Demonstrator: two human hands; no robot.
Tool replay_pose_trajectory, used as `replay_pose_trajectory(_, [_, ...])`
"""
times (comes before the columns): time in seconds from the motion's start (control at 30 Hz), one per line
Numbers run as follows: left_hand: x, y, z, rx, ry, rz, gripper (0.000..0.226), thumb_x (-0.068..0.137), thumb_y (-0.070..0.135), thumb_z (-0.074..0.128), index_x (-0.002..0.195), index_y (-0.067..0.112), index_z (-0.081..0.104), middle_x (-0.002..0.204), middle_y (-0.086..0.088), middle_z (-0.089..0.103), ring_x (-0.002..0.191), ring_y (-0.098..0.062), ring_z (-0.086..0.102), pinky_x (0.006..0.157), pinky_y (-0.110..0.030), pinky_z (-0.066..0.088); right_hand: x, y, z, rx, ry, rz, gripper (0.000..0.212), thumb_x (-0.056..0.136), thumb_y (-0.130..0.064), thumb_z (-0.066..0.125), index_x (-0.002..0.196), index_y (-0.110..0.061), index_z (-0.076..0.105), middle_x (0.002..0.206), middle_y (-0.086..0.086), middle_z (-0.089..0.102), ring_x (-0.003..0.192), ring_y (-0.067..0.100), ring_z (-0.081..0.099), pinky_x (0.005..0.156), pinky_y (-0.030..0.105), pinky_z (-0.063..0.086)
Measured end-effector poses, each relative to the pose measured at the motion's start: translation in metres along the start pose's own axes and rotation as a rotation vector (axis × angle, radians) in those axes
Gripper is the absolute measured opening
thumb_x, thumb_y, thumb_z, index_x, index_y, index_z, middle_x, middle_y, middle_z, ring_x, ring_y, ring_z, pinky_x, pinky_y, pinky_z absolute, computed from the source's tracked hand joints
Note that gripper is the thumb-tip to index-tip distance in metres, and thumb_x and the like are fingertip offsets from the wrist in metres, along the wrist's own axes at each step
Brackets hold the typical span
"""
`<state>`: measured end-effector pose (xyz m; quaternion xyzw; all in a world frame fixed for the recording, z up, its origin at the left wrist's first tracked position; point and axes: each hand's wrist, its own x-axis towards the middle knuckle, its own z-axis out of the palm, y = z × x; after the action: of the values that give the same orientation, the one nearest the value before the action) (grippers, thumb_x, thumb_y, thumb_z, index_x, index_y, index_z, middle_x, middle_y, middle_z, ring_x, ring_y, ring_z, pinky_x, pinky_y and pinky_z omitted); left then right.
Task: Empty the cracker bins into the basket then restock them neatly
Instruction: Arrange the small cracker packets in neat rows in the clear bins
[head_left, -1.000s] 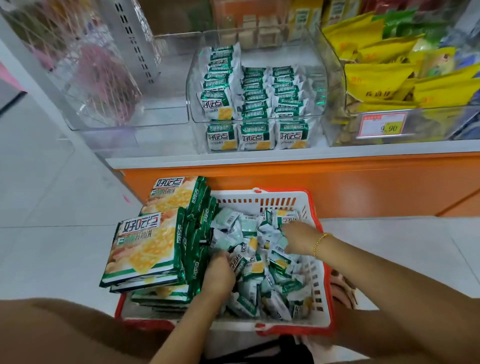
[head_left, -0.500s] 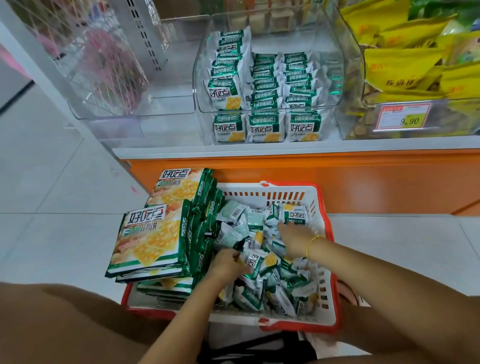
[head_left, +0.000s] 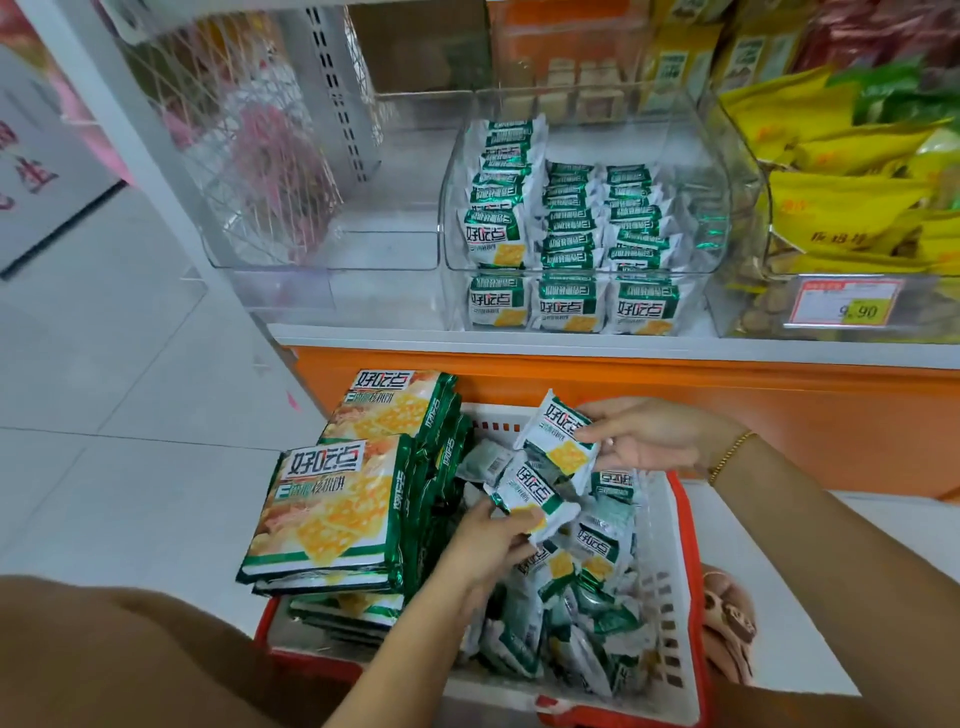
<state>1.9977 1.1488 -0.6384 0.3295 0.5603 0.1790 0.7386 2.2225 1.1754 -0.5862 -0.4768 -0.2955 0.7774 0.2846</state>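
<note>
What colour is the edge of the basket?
Red. The basket has a red rim and white slotted walls; the head view, the only one, shows it.

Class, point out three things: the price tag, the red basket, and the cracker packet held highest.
price tag (head_left: 847, 304): head view, its middle.
red basket (head_left: 670, 571): head view, right side wall.
highest held packet (head_left: 558, 439): head view, printed front.

cracker packs (head_left: 582, 618) in red basket (head_left: 671, 561)
</note>
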Motion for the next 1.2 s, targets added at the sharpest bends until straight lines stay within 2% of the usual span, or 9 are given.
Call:
replay_pose_trajectory(0.17, [-0.024,0.023,0.021,-0.23,-0.016,0.086,0.054,0.092,-0.001,0.057,0.138,0.003,0.029,0.135,-0.026,0.048,0.096,-0.025,0.06,0.098,-0.04,0.045,-0.014,-0.026,0.021,-0.36,0.039,-0.049,0.049,0.08,-0.015,0.07,0.124,-0.003,0.053,0.116,0.007,0.068,0.102,0.013,0.068,0.084,0.026,0.055])
replay_pose_trajectory(0.3, [-0.028,0.033,0.025,-0.409,-0.062,0.122,0.078,0.082,-0.004,0.064,0.145,-0.003,0.017,0.101,-0.02,0.059,0.086,-0.027,0.063,0.084,-0.039,0.053,-0.02,-0.037,0.033,-0.621,0.133,-0.102,0.032,0.086,-0.016,0.07,0.117,-0.01,0.062,0.106,0.002,0.071,0.081,0.002,0.066,0.07,0.016,0.05])
replay_pose_trajectory(0.4, [-0.04,0.042,0.028,-0.429,-0.103,0.184,0.073,0.066,0.007,0.079,0.125,0.001,0.035,0.091,-0.014,0.06,0.084,-0.023,0.065,0.096,-0.042,0.051,-0.023,-0.04,0.043,-0.629,0.18,-0.162,0.02,0.086,-0.017,0.07,0.105,-0.011,0.068,0.094,-0.001,0.071,0.081,0.006,0.062,0.078,0.022,0.049])
replay_pose_trajectory(0.47, [-0.051,0.051,0.032,-0.365,-0.058,0.256,0.088,0.076,0.018,0.08,0.143,0.006,0.024,0.096,-0.007,0.054,0.093,-0.021,0.065,0.101,-0.04,0.047,-0.026,-0.044,0.051,-0.67,0.251,-0.217,0.013,0.085,-0.023,0.071,0.094,-0.013,0.072,0.074,-0.012,0.065,0.068,0.002,0.055,0.071,0.023,0.043])
replay_pose_trajectory(0.57, [-0.07,0.067,0.037,-0.266,0.043,0.334,0.087,0.082,0.027,0.071,0.149,0.01,0.019,0.086,0.005,0.047,0.088,-0.013,0.064,0.099,-0.035,0.049,-0.032,-0.051,0.063,-0.558,0.286,-0.283,0.02,0.082,-0.023,0.073,0.098,-0.01,0.071,0.083,-0.004,0.065,0.074,0.007,0.057,0.074,0.026,0.048])
replay_pose_trajectory(0.67, [-0.078,0.084,0.037,-0.313,0.079,0.369,0.036,0.071,0.033,0.072,0.096,0.021,0.049,0.096,-0.016,0.05,0.086,-0.02,0.066,0.084,-0.029,0.055,-0.04,-0.06,0.073,-0.413,0.325,-0.348,0.054,0.069,-0.04,0.076,0.117,-0.019,0.063,0.106,0.001,0.065,0.097,0.014,0.064,0.082,0.027,0.053])
replay_pose_trajectory(0.77, [-0.083,0.104,0.034,-0.421,0.076,0.418,0.082,0.07,0.036,0.074,0.137,0.004,0.039,0.121,-0.032,0.054,0.074,-0.015,0.07,0.088,-0.034,0.053,-0.047,-0.067,0.086,-0.255,0.238,-0.359,0.083,0.058,-0.045,0.075,0.132,-0.018,0.048,0.115,0.003,0.065,0.104,0.011,0.066,0.08,0.025,0.054])
replay_pose_trajectory(0.87, [-0.085,0.121,0.031,-0.255,0.094,0.489,0.107,0.064,0.057,0.08,0.146,0.012,0.029,0.125,-0.023,0.057,0.082,-0.012,0.071,0.098,-0.041,0.048,-0.051,-0.077,0.098,-0.233,0.21,-0.458,0.06,0.068,-0.041,0.071,0.117,-0.007,0.06,0.11,0.007,0.07,0.102,0.014,0.066,0.084,0.027,0.055])
replay_pose_trajectory(1.2, [-0.106,0.213,0.018,0.614,0.164,0.812,0.057,0.064,0.071,0.051,0.099,0.028,0.061,0.091,0.018,0.066,0.086,0.003,0.062,0.064,-0.007,0.041,-0.043,-0.141,0.079,-0.045,0.254,-0.572,0.039,0.072,-0.02,0.074,0.098,0.006,0.062,0.092,0.015,0.07,0.096,0.029,0.064,0.099,0.049,0.046])
